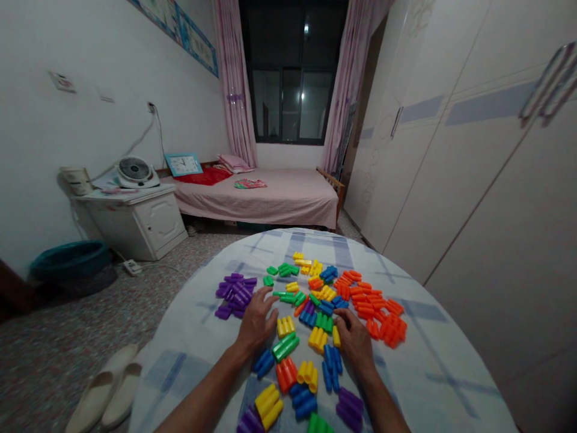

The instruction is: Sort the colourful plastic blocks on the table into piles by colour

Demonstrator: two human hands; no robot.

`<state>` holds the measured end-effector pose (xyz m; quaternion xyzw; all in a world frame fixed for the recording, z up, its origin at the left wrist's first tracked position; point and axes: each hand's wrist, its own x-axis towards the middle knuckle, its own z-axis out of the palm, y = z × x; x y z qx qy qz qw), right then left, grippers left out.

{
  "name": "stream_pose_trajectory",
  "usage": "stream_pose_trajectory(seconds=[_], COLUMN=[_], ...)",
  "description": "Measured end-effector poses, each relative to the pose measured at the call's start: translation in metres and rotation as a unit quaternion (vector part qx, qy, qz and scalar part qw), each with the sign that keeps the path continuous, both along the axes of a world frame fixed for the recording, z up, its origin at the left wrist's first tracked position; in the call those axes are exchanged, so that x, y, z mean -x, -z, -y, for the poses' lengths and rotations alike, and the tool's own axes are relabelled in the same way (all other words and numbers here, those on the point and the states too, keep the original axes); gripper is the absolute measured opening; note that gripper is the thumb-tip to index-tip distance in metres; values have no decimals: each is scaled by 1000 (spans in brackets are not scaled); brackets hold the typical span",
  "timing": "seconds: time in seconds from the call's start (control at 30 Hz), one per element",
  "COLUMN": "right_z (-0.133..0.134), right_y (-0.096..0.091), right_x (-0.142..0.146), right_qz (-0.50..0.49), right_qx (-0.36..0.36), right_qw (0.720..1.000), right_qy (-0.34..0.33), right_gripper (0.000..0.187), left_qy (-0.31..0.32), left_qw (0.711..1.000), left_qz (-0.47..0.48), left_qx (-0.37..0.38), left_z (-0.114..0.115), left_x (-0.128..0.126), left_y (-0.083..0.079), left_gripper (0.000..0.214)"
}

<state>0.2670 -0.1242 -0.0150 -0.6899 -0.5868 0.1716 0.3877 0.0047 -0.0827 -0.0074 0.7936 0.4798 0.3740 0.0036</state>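
Observation:
Many short plastic tube pieces in several colours lie on the round table. My left hand is open, fingers and thumb apart, between the purple pieces and a few green pieces; its fingertips reach the nearest green one. My right hand has its fingers curled in beside blue pieces and a single yellow piece; whatever is between its fingertips cannot be made out. An orange heap lies beyond it. Between my forearms sit small side-by-side groups, among them red pieces and yellow pieces.
A checked cloth covers the table. Past it stand a bed, a white cabinet with a fan, and a teal-lined bin. Wardrobes line the right side. Slippers rest on the floor at left.

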Motion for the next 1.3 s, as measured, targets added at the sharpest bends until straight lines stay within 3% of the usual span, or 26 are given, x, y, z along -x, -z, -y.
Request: stream_pose_trajectory(seconds=[0.2,0.33,0.5,0.7,0.9,1.07,1.3], right_z=[1,0,1,7,8,-13,-60], right_y=[-1,-1,2,2,-22,-43,-37], right_x=[0,-2,-2,2,-3,-3,7], right_qz=[2,1,18,27,42,82,187], right_qx=[-11,-10,-9,-36,-80,-61,-10], right_qw=[1000,1000,1000,998,993,995,976], right_qy=[-1,0,-3,42,82,12,-116], right_gripper=[31,32,32,35,34,31,30], left_qy=[-48,-49,-3,5,6,13,15], left_qw=[987,978,947,934,936,937,936], left_qz=[93,152,278,320,316,311,314], left_qx=[123,137,163,161,158,160,157], left_z=[-12,-9,-9,-23,-25,-26,-28], left_x=[-35,-49,-45,-39,-40,-40,-40], left_y=[13,12,5,2,0,3,8], left_gripper=[39,37,29,28,25,23,22])
